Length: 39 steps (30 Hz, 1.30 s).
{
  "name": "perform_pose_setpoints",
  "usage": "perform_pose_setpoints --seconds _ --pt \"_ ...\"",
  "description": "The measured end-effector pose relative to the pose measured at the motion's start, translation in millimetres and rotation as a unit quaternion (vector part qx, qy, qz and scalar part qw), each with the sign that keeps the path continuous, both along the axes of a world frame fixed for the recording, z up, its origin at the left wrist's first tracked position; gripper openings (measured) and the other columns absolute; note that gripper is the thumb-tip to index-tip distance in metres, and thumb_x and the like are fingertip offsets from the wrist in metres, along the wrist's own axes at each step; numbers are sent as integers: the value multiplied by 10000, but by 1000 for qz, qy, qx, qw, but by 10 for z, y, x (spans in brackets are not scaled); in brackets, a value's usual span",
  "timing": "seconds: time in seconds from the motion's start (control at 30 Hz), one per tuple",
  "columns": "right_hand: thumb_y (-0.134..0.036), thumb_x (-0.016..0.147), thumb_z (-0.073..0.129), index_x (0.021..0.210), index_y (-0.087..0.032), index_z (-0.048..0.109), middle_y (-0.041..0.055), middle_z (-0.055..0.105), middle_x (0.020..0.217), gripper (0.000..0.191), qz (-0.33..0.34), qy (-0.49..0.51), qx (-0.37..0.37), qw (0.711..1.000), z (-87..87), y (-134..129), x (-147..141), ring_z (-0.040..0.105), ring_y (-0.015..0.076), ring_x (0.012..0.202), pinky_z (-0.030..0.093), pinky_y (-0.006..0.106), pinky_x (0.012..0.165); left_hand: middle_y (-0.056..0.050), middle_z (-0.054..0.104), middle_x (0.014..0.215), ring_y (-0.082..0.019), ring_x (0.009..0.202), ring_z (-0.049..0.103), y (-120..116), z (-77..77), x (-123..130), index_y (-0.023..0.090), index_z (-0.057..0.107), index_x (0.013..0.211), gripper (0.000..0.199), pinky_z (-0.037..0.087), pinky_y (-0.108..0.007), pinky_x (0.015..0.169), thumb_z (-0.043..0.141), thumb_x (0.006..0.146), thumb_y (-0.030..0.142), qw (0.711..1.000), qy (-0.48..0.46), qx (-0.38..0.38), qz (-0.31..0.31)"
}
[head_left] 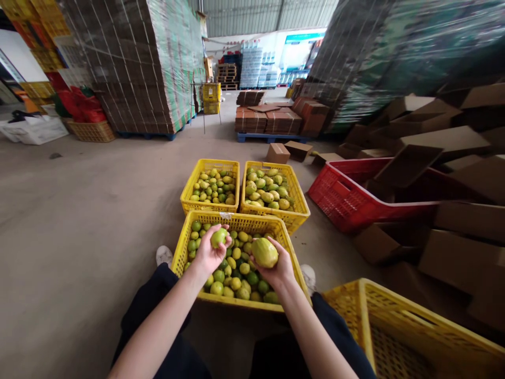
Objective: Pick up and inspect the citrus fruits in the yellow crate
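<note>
My left hand (210, 253) is closed round a small green lemon (218, 238). A larger yellow-green lemon (265, 252) rests in my right hand (281, 267), with the fingers curled about its underside and side. Both hands are held above a yellow plastic crate (236, 217) between my legs. Many loose green and yellow lemons (235, 283) fill its bottom, partly hidden by my hands and forearms. Behind it stand two more yellow crates, a left one (185, 199) with small mixed lemons and a right one (302, 202) with mostly larger ones.
At the lower right is another yellow crate (365, 316). A red crate (343, 197) with cardboard in it stands beside a heap of open boxes (457, 237). Farther off are wrapped pallet stacks (130, 68) and flattened cartons (272, 122) on a blue pallet (252, 138).
</note>
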State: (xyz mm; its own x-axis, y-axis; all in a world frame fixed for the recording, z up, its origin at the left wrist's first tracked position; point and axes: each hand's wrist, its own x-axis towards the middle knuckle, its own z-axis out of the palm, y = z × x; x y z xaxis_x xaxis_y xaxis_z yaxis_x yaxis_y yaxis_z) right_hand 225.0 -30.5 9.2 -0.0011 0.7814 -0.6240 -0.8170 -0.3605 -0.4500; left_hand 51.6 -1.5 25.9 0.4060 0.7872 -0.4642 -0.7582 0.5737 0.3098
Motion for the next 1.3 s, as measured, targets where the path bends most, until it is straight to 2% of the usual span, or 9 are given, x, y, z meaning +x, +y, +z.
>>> perform_pose_setpoints --seconds 0.13,0.23,0.47,0.63,0.83,0.97,1.1,1.23,1.3 --pt "-235 791 458 835 -179 590 43 666 610 151 -31 23 -53 998 -7 -1 29 622 194 569 513 325 546 -63 584 696 -106 551 549 10 -87 39 87 595 897 216 481 -191 456 458 825 237 1000 -8 12 -2" --pt "-226 811 404 806 -196 565 40 653 584 164 -54 21 -82 995 -28 -4 34 630 201 577 520 329 547 -65 614 738 -98 536 542 21 -123 68 96 591 936 225 433 -170 417 428 850 227 1000 -8 4 -13" --pt "-275 773 528 795 -181 561 52 662 624 102 -20 14 -38 999 29 -34 33 636 197 604 541 329 557 -72 620 826 -90 614 574 5 -73 44 95 566 1024 249 490 -150 477 512 837 249 998 -61 12 -31" --pt "-207 714 634 754 -199 545 1 659 635 98 -50 -6 9 999 72 -43 9 622 160 582 557 320 575 -33 570 689 -46 473 492 15 -46 23 111 542 821 102 417 -105 352 530 817 213 997 -55 -46 -22" --pt "-261 758 579 785 -160 563 31 652 580 106 -3 22 -10 1000 102 -50 18 624 180 534 509 270 455 -50 602 668 -77 454 528 -9 -90 90 104 531 784 142 442 -150 360 426 844 177 998 23 -52 -29" --pt "-281 777 540 797 -136 577 58 664 596 151 7 27 3 1000 86 -47 21 634 190 541 514 275 479 -62 616 714 -95 526 573 -10 -140 118 106 536 803 140 476 -156 402 433 857 185 998 -4 -47 -31" --pt "-288 813 464 790 -111 591 96 670 616 219 33 32 -1 999 61 -32 7 639 199 559 520 288 505 -60 612 727 -108 592 596 -5 -114 124 89 544 865 174 508 -154 440 502 854 257 997 -53 -58 -14" --pt "-276 820 439 797 -106 603 104 675 638 238 35 42 -6 998 62 -39 -13 632 188 553 517 289 509 -46 610 746 -73 559 578 -16 -55 115 105 539 845 44 500 -114 443 552 813 132 998 -32 -43 35" --pt "-279 815 451 799 -108 605 106 677 647 231 25 42 -5 999 64 -46 -13 630 185 551 517 289 512 -39 606 735 -58 514 556 -21 -45 97 106 539 841 40 482 -105 413 550 804 114 999 -26 -33 30"
